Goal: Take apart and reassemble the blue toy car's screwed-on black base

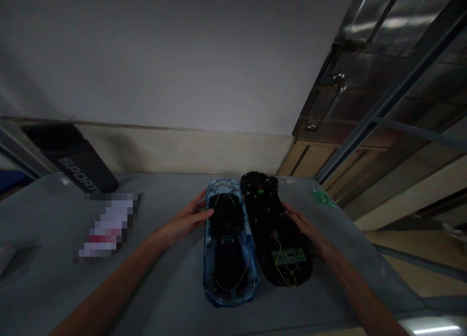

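Observation:
A light blue toy car body shell point(209, 273) lies upside down on the grey table, its dark hollow inside facing up. My left hand point(193, 214) grips its left side, thumb over the rim and fingers along the outer edge. Right beside the shell lies a black toy car chassis point(260, 214), longways like it. A green circuit board point(289, 256) and thin yellow wires point(279, 258) show at its near end. My right hand point(301, 224) holds the chassis by its right edge; some of its fingers are hidden behind the edge.
On the table point(164, 287), a black bottle marked SPORT point(73, 158) stands at the back left, near a blurred-out flat item point(109, 224). A small green packet point(323, 198) lies near the right edge. Behind rises a pale wall; a metal frame post point(365, 127) stands at right.

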`<state>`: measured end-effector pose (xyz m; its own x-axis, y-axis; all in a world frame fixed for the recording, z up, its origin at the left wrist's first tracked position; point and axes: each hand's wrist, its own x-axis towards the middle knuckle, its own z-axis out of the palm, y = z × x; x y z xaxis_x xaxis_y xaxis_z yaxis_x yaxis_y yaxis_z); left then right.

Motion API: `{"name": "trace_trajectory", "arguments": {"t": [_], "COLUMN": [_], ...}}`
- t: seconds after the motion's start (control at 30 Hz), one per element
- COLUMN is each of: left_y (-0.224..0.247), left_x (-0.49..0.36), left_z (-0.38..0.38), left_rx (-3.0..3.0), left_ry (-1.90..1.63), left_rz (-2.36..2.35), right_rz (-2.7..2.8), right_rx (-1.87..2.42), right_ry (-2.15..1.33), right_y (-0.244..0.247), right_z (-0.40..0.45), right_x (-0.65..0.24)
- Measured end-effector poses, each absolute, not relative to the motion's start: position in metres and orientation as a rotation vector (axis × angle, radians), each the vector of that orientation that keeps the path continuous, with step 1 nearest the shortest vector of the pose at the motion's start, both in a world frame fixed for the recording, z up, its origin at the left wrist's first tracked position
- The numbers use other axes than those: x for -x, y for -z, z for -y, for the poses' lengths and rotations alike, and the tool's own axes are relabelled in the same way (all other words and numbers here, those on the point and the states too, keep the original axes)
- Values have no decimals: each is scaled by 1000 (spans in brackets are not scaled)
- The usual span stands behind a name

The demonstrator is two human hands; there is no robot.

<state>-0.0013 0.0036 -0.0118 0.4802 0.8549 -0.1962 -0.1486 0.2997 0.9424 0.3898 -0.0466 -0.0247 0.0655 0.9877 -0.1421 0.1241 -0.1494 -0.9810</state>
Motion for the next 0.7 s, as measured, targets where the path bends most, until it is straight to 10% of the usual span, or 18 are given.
{"name": "trace_trajectory", "arguments": {"t": [0.7], "left_y": [10], "left_x": [1], "left_z": [-7], "left_rx": [-1017], "left_ry": [-783], "left_rz": [-857], "right_rz": [921], "right_rx": [1271], "right_ry": [-1572], "right_y": [9], "right_z": [40], "right_x": [-355]}}
